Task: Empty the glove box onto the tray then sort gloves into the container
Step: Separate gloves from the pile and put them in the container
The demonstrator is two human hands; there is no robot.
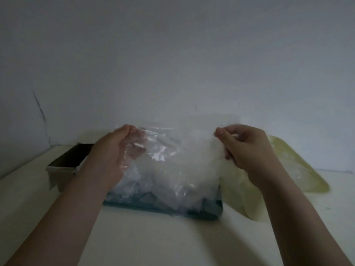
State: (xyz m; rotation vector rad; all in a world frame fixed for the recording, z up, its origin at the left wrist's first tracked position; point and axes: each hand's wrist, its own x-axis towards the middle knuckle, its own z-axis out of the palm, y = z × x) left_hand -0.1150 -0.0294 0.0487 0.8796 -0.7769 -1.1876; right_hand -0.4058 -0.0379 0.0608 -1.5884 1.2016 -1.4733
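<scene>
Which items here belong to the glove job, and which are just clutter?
Job: left hand, right hand, clear glove, glove pile, teal container, yellow-green tray, open box.
Not job: table, cracked wall.

Both bare forearms reach forward from the lower corners, with the 2 hands raised level and apart. The left hand [113, 152] curls its fingers round one side of a clear plastic glove [172, 150]. The right hand [245, 148] pinches the other side between thumb and forefinger.
</scene>
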